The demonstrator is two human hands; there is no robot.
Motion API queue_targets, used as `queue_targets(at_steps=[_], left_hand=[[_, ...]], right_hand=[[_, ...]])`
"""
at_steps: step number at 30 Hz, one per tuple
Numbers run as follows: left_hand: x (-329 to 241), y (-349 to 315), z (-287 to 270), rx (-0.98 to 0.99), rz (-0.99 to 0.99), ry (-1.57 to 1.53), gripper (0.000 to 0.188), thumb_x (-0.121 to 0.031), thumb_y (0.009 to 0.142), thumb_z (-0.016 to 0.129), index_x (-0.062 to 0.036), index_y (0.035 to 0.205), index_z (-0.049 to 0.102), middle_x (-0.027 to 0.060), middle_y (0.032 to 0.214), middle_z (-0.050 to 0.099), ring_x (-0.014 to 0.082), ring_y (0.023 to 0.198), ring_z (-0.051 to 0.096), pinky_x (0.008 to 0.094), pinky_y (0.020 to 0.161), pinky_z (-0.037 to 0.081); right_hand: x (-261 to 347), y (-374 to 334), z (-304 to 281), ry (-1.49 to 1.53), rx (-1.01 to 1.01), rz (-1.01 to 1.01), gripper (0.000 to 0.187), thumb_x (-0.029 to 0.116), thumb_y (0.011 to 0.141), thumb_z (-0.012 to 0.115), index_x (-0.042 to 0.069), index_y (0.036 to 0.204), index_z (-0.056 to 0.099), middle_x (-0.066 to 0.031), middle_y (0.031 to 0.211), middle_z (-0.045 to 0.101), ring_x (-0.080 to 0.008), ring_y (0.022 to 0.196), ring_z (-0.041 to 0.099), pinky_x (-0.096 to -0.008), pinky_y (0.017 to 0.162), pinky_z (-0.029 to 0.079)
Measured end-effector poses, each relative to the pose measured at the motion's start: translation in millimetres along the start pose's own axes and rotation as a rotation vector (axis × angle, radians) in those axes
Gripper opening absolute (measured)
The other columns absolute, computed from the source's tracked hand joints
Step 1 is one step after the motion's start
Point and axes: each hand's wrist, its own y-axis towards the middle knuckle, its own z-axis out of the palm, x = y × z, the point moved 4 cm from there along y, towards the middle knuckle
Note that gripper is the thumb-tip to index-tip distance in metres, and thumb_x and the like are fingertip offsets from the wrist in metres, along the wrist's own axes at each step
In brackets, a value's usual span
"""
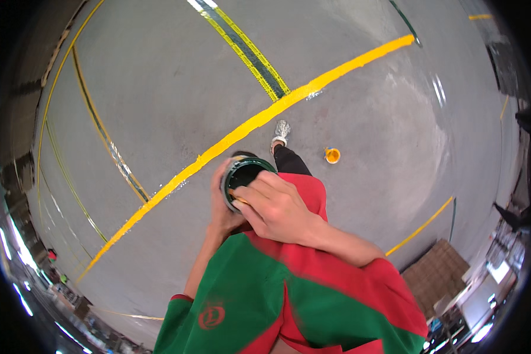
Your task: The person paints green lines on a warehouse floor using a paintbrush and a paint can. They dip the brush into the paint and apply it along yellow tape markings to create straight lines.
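Observation:
In front of my chest, my left hand is wrapped round the side of an open can with a dark green inside and a wet-looking rim. My right hand reaches over the can's mouth, its fingers pinched on a slim orange-brown handle. The lower end of that handle is hidden by my fingers and the can, so its kind does not show. On the floor to the right of my foot stands a small open tub of yellow paint.
A thick yellow painted line runs diagonally across the grey floor. A dark green stripe edged with yellow tape meets it, and a narrower stripe lies left. A brown cardboard-like stack stands lower right. My foot is beside the line.

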Motion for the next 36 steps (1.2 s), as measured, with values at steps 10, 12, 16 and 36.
queue_targets(at_steps=[10, 12, 16, 36], left_hand=[[37.2, 222.8, -107.1, -0.097, 0.055, 0.186, 0.112, -0.025, 0.062, 0.097, -0.0035, 0.149, 0.029, 0.0203, 0.147, 0.045, 0.0343, 0.135, 0.049, 0.0477, 0.116, 0.037], [55.7, 271.2, -132.2, -0.138, -0.020, 0.074, 0.112, -0.026, 0.060, 0.097, -0.0024, 0.148, 0.031, 0.0223, 0.147, 0.046, 0.0367, 0.135, 0.049, 0.0489, 0.116, 0.036], [54.3, 345.9, -184.5, -0.244, 0.097, 0.145, 0.107, -0.023, 0.061, 0.097, -0.0029, 0.146, 0.035, 0.0220, 0.145, 0.049, 0.0415, 0.136, 0.048, 0.0509, 0.116, 0.037], [64.7, 516.8, 31.5, -1.592, -0.518, 0.134, 0.112, -0.023, 0.062, 0.097, -0.0074, 0.148, 0.027, 0.0174, 0.141, 0.049, 0.0366, 0.132, 0.050, 0.0466, 0.113, 0.040]], right_hand=[[-82.6, 234.1, 21.9, -0.026, 0.084, 0.062, 0.018, 0.005, 0.080, 0.071, 0.000, 0.096, 0.065, -0.0094, 0.080, 0.057, -0.0272, 0.080, 0.055, -0.0393, 0.070, 0.048], [-97.1, 294.1, 32.1, -0.068, 0.114, 0.075, 0.023, 0.004, 0.081, 0.073, 0.001, 0.103, 0.067, -0.0088, 0.084, 0.063, -0.0276, 0.080, 0.058, -0.0389, 0.071, 0.050], [-111.1, 402.5, 40.2, -0.244, 0.253, -0.028, 0.023, 0.006, 0.084, 0.073, 0.000, 0.106, 0.068, -0.0092, 0.086, 0.064, -0.0278, 0.081, 0.058, -0.0389, 0.072, 0.050], [-295.8, 574.6, 16.8, 0.090, 1.619, -0.645, 0.031, 0.004, 0.082, 0.070, 0.001, 0.112, 0.063, -0.0095, 0.102, 0.065, -0.0287, 0.094, 0.062, -0.0387, 0.079, 0.055]])
